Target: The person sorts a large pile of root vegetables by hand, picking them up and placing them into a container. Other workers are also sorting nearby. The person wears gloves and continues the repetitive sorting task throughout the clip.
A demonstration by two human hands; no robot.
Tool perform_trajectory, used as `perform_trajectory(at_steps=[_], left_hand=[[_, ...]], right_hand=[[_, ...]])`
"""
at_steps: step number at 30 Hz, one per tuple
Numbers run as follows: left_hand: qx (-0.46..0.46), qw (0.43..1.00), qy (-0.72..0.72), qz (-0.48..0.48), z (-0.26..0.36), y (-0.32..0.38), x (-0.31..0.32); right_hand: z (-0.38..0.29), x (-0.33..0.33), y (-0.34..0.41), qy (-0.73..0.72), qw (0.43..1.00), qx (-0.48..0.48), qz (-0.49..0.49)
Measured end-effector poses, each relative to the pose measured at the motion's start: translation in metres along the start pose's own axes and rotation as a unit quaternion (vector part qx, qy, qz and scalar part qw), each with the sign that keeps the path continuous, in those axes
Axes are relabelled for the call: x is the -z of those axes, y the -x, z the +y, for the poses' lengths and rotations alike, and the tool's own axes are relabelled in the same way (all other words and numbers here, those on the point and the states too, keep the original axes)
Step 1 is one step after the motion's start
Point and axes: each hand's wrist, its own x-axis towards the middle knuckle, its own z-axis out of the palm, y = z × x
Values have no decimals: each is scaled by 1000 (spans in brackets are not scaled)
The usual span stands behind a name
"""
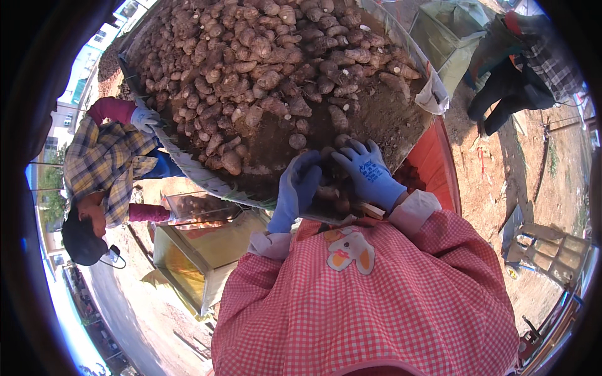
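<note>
Before me, brown taro-like tubers (244,51) lie heaped on a soil-covered sorting table (395,113). My left hand (295,188), in a blue work glove, is cupped at the near edge, palm turned inward. Its thumb stands apart from the curled fingers. Opposite it, my right hand (369,174), gloved alike, lies back up with fingers spread, the fingertips at a small tuber (342,140). A few shaded tubers (328,192) sit between the two hands. Neither hand visibly grips one.
A co-worker in a plaid shirt (110,162) rests a gloved hand on the left rim. Another person (522,70) bends at the far right. Below the table are a yellowish lined bin (202,254) and red sheeting (437,164). A pale sack-like container (444,37) stands behind.
</note>
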Motion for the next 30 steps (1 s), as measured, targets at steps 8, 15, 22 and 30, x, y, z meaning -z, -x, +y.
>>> perform_trajectory(at_steps=[8, 15, 22, 30], left_hand=[[49, 988, 143, 33, 31, -30, 48], [-18, 983, 163, -84, 60, -61, 26], [70, 971, 106, -205, 47, -81, 40], [-118, 958, -123, -232, 4, -74, 56]], right_hand=[[36, 15, -12, -644, 739, -198, -12], [2, 31, -27, -389, 907, -101, 127], [0, 11, -37, -768, 578, -260, 89], [98, 37, -30, -304, 857, -350, 226]])
